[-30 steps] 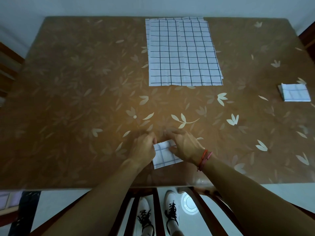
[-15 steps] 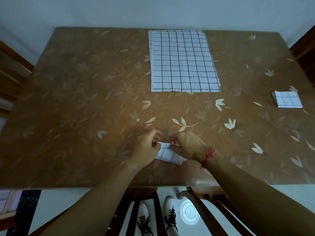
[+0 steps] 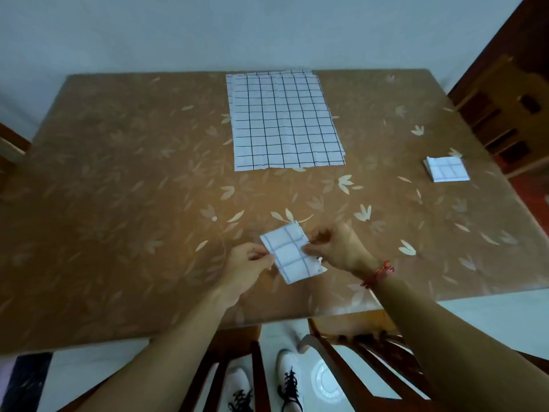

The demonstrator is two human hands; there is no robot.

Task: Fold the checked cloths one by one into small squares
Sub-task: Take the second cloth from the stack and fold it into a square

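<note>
table (image 3: 104,179) left half: open to pass | far centre: flat cloths (image 3: 285,123) block | right edge: folded pile (image 3: 447,169), chair (image 3: 505,114) just beyond | between cloths and pile: open lane

Dim, soft indoor light through a wide-angle lens.
Falls warmest on the middle of the glossy bench (image 3: 124,209), sinking to murky brown at the left and near corners. Gives a pale sheen along the near right rim. Turns the folded cloth (image 3: 292,254) bluish-white and leaves the left hand (image 3: 246,263) and right hand (image 3: 338,248) slightly soft. Bows the bench edges, fisheye-fashion; smears detail toward the frame corners.
</note>
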